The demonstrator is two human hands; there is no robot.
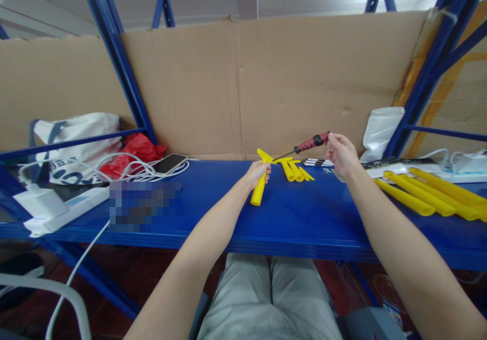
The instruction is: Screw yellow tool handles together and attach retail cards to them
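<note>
Over the blue metal shelf point(319, 213), your left hand point(258, 172) closes round a yellow plastic T-piece point(258, 193), your right point(341, 152) pinches a red-and-black screwdriver point(310, 144), work seemingly midway.

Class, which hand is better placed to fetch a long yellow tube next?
Probably the right hand: it is nearer the long yellow tubes, though holding a red and black screwdriver. The left hand, farther off, grips a yellow branching piece.

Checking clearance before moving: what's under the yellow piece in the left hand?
The blue shelf shows around the lower end of the yellow piece; anything directly beneath it or the left hand is covered.
</note>
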